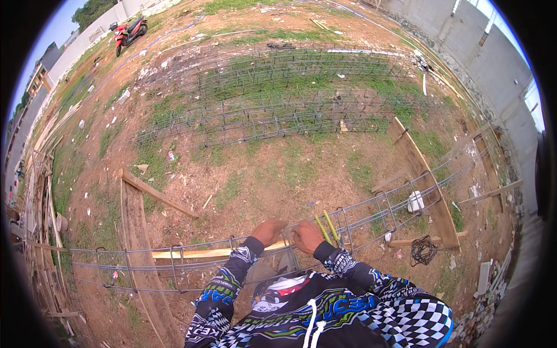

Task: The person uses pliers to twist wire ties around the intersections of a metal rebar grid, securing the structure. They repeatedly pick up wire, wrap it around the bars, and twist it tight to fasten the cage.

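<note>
In front of me a long rebar cage (168,268) runs from left to right, its thin bars spaced by square stirrups (343,223). My left hand (268,232) lies at the far top bar, fingers bent inward. Just right of it, my right hand (307,236) is closed, its fingers curled at a stirrup (292,258). What either hand pinches is too small to make out. Beside my right hand, a tool with two yellow-green handles (326,229) stands upright among the bars; its head is hidden. A pale wood strip (203,253) lies along the cage.
Wooden trestles support the cage at the left plank (134,223) and right plank (426,180). A dark wire coil (425,251) lies near the right one. Beyond are more rebar cages (290,119) on grass, a red motorbike (129,35) and a grey wall (476,52). Timber (43,226) is piled left.
</note>
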`<state>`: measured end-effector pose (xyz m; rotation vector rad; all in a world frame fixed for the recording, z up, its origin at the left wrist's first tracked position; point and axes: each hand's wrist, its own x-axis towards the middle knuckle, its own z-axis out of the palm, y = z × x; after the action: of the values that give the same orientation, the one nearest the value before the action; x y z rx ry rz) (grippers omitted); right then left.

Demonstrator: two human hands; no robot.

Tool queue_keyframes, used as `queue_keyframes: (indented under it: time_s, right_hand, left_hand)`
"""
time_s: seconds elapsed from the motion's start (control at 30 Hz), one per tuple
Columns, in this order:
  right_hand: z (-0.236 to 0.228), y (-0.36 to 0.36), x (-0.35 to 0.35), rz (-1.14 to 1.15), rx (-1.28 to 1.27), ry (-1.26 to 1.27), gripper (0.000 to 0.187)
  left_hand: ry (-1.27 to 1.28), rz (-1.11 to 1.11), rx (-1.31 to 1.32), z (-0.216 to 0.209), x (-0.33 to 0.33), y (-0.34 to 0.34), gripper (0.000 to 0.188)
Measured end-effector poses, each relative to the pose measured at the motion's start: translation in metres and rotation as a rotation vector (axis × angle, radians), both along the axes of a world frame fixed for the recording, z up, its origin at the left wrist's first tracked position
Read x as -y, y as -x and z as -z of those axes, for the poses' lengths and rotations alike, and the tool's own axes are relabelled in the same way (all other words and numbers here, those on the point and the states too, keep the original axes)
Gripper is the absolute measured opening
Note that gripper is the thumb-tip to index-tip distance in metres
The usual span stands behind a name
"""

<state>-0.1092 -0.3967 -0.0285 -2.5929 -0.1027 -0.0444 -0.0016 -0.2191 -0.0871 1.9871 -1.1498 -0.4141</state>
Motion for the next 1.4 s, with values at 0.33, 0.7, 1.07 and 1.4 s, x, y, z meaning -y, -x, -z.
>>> queue_keyframes:
  time_s: [0.33,0.7,1.07,1.4]
  right_hand:
    - [-0.034,-0.034,-0.018,-0.223,-0.468,0.326,0.025]
    - [-0.026,-0.099,0.014,-0.266,-0.065,0.057,0.022]
    - [-0.009,-0.054,0.004,-0.356,-0.475,0.488,0.03]
    - [-0.019,-0.068,0.069,0.131,-0.426,-0.586,0.041]
  left_hand:
    - [0.018,-0.066,0.025,0.007,-0.001,0.003,0.028]
    - [-0.262,-0.177,-0.21,-0.03,0.001,0.004,0.027]
    - [0.032,-0.192,-0.1,-0.006,-0.003,0.003,0.023]
    - [0.01,-0.114,-0.105,0.003,-0.004,-0.001,0.028]
